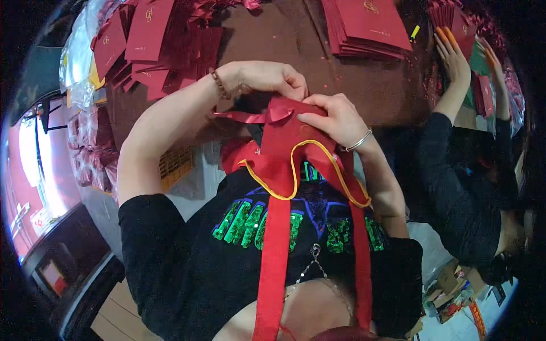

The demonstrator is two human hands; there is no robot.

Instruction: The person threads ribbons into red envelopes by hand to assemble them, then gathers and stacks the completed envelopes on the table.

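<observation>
A dark red paper bag (287, 133) stands in front of my chest, over the edge of the table. My right hand (339, 120) grips it at the far right corner, thumb on the near face and the other fingers largely behind. A shiny red ribbon (244, 117) lies across the bag near its top, with one end sticking out to the left. My left hand (278, 81) is closed in a pinch at the bag's far edge, fingers curled. Whatever is between those fingertips is hidden.
Stacks of red bags (149, 31) lie at the back left, with another stack (369, 25) at the back right on the brown table (256, 40). A yellow marker-like object (414, 32) lies beside it. At right, a co-worker's hands (455, 65) handle red bags.
</observation>
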